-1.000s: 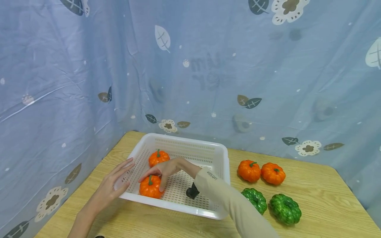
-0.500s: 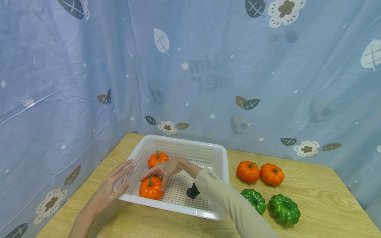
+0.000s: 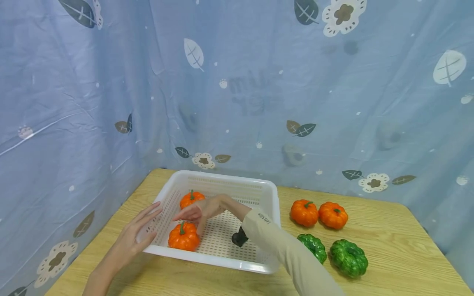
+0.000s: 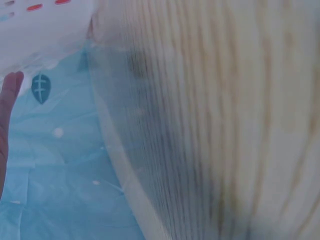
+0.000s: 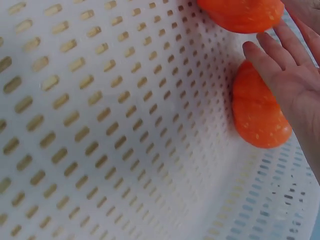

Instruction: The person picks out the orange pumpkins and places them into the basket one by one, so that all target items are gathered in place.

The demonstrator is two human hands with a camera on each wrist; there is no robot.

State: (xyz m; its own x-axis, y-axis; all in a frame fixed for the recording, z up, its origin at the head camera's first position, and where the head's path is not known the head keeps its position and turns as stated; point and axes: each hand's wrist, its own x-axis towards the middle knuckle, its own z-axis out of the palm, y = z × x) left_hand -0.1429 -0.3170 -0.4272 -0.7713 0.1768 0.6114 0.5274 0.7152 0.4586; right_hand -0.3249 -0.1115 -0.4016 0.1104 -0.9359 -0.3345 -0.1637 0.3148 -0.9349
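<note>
A white perforated plastic basket [image 3: 222,177] holds two orange toy pumpkins with green stems. The rear pumpkin [image 3: 190,198] sits by the left wall, the front pumpkin [image 3: 183,239] near the front left corner. My right hand [image 3: 200,209] hovers over the front pumpkin, fingers extended and thumb down its right side. In the right wrist view its fingers [image 5: 287,67] overlap an orange pumpkin [image 5: 260,112], not curled round it. At the basket's left rim, my left hand [image 3: 129,236] lies with fingers spread; only a little of it shows in the left wrist view.
Right of the basket on the wooden table [image 3: 392,246] stand two orange pumpkins [image 3: 304,213] [image 3: 333,215] and two green ones [image 3: 313,246] [image 3: 349,258]. A blue patterned curtain [image 3: 240,102] hangs behind and at the left.
My right hand has loosened from the front pumpkin and lifted slightly, its fingers straightening. The pumpkin stays in the basket. The left hand keeps its place at the rim; the head view has shifted slightly.
</note>
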